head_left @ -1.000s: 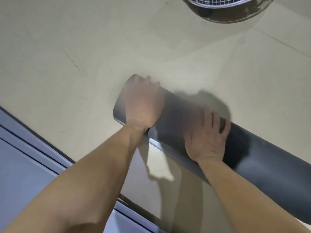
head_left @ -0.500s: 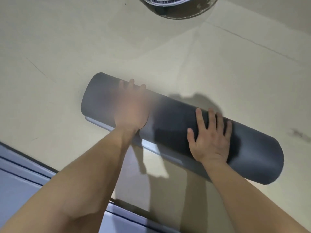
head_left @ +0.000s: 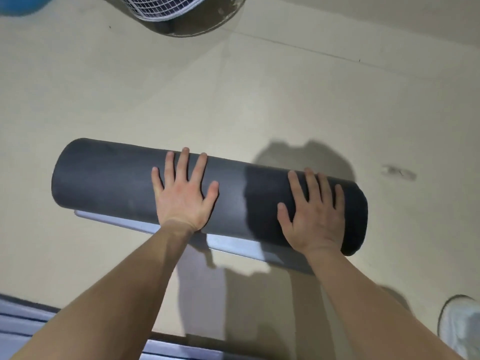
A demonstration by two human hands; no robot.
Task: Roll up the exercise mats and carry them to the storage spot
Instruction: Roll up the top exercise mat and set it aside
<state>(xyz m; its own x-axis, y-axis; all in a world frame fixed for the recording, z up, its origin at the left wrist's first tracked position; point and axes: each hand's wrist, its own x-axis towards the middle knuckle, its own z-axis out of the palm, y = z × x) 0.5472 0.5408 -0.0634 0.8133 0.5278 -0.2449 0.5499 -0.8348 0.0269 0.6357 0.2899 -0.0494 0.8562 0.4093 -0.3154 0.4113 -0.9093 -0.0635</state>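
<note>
A dark grey exercise mat (head_left: 109, 178) lies rolled into a thick cylinder across the beige floor. A narrow strip of its lighter loose end (head_left: 233, 245) pokes out along the near side. My left hand (head_left: 183, 193) presses flat on the roll's middle with fingers spread. My right hand (head_left: 314, 211) lies flat on the roll near its right end, fingers straight. A second mat (head_left: 23, 326), blue-grey with dark edges, lies flat at the bottom left.
A white wire fan (head_left: 166, 9) on a dark round base stands at the top centre. A blue ball (head_left: 20, 5) shows at the top left corner. A white shoe (head_left: 462, 326) is at the bottom right. A scuff mark (head_left: 398, 172) lies right of the roll.
The roll has come fully into view and now lies nearly level across the frame. Both hands have stayed flat on it, with the left hand no longer blurred.
</note>
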